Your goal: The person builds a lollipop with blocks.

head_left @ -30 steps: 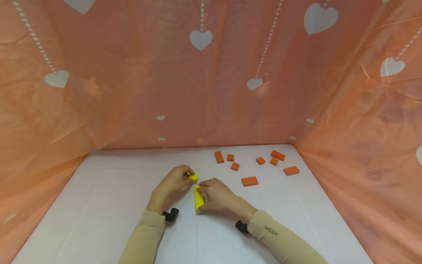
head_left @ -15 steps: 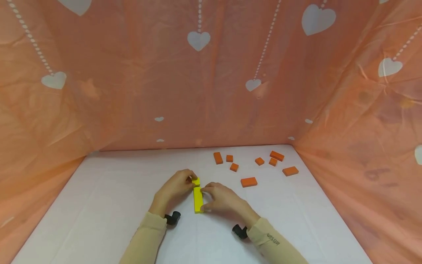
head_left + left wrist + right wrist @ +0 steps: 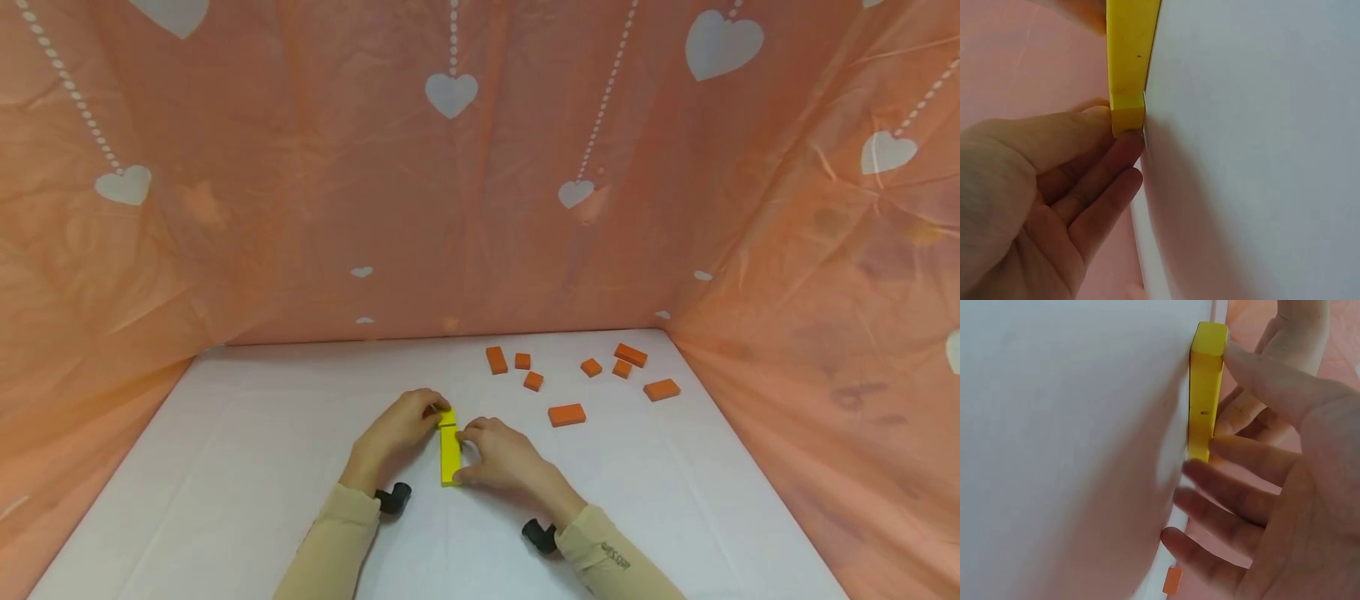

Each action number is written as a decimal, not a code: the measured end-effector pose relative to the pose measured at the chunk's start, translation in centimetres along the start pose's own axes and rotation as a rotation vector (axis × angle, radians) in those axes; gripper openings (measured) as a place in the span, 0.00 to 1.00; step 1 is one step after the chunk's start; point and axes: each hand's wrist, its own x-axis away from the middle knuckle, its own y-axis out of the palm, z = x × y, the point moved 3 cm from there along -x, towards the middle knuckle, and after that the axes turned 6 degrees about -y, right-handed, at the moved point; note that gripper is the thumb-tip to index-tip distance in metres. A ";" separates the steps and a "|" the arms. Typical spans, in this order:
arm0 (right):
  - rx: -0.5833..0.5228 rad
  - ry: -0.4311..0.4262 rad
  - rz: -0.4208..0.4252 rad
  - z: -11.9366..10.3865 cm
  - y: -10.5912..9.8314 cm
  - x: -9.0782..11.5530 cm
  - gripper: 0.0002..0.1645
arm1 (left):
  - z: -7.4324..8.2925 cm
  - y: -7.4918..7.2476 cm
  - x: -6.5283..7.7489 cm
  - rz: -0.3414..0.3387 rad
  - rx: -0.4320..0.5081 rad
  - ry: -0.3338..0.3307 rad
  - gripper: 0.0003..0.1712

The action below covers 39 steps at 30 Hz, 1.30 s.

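From the left on the white surface (image 3: 247, 467), the person's L grip (image 3: 401, 429), a bare hand, pinches the small yellow block (image 3: 447, 417) btwn thumb & fingers, right at the far end of the long yellow block (image 3: 450, 457), which runs near to far; thin dark seam btwn the two, prob. touching. R grip (image 3: 504, 454) is relaxed, not clenched: thumb & forefinger, spread apart, just touch the long block's right side. Step in hand looks like lining the pair up end to end; best to brace the long one, nudge the small one nearward w/ light pressure & check the sides sit flush before letting go. Farther right, loose orange blocks (image 3: 567, 415) lie scattered, mostly far. Writing: R sleeve (image 3: 611, 550), near right, has small tilted print, approx. "let's Slim", not certain; no label legible on blocks.
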 end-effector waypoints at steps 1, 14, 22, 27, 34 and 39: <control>0.004 0.001 0.002 0.0 0.0 0.0 0.39 | 0.0 0.0 0.0 -0.002 0.002 0.004 0.10; -0.002 0.002 0.012 0.1 0.0 0.1 0.38 | 0.2 0.0 0.0 -0.041 0.016 -0.018 0.10; -0.009 0.006 0.013 0.0 0.1 0.2 0.38 | 0.3 0.1 0.1 -0.048 0.022 -0.037 0.11; -0.018 0.015 0.011 0.0 0.1 0.3 0.38 | 0.5 0.3 0.0 -0.048 0.019 -0.049 0.11; -0.033 0.020 0.010 0.1 0.2 0.3 0.38 | 0.6 0.5 -0.1 -0.043 0.010 -0.067 0.10; -0.037 0.018 0.009 0.1 0.2 0.3 0.38 | 0.4 0.4 0.0 -0.043 0.018 -0.070 0.10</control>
